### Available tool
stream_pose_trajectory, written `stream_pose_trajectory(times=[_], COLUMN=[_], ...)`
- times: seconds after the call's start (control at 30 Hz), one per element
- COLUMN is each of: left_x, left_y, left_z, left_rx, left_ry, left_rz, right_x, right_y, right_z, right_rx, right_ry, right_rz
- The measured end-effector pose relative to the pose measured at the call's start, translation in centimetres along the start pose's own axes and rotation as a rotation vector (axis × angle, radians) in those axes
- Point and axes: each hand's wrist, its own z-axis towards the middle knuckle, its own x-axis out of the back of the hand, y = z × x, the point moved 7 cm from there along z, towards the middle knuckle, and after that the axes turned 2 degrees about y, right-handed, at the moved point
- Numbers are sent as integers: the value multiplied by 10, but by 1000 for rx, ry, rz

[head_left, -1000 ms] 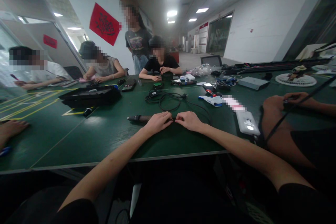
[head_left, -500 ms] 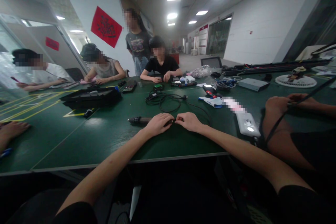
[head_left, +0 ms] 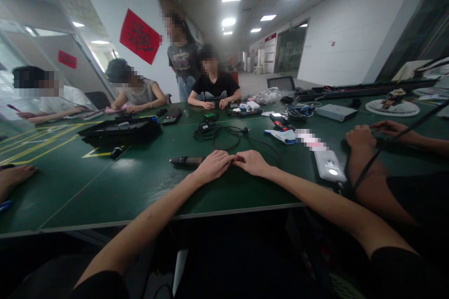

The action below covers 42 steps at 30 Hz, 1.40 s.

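An electric screwdriver [head_left: 187, 161], brownish-grey with a black collar and a small metal tip, lies on the green table with its tip to the left. My left hand [head_left: 214, 166] is closed round its rear part and hides that end. Fingertip to fingertip with it, my right hand [head_left: 253, 162] is closed in a pinch at the rear end of the screwdriver. What the right fingers hold is small and covered. Just beyond both hands lies a coiled black cable [head_left: 220, 135] with a plug, its loose length running to the right.
A black tray [head_left: 119, 131] stands at the left. To the right are a blue-and-white packet [head_left: 282, 136], a white power bank [head_left: 329, 166] and a grey box [head_left: 336, 112]. A neighbour's hands [head_left: 361, 138] are at the right edge, another person's hand [head_left: 17, 175] at the left. People sit opposite.
My left fingers have stretched further over the screwdriver's rear end, covering more of it. My right hand stays pinched there. The neighbour's near hand on the right has shifted slightly.
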Motion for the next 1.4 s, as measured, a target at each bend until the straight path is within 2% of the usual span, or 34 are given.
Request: stream_pose_trajectory(times=[0.27,0.43,0.6,0.77,0.97,1.17,1.4], left_x=[2,4,2,3,-2,2,-6], left_y=[0,-4,1,-2,-1,-5,-9], left_z=[1,1,2,4,2,1,-1], left_rx=[2,44,-4,42,3,37,64], left_ry=[-16,19,-25,11,-23,32,-7], left_rz=[-30,9,-2,35,21,41,-9], right_x=[2,0,-1,-1,1,-1,-2], right_y=[0,1,2,1,-1,3,5], right_z=[-1,-1,-1,-1,-2,-1,0], right_rx=[-3,-8,-4,7,3,-25,-10], right_ry=[-3,-11,-1,-9,10,6,7], right_rz=[35,62,62,70,47,56,89])
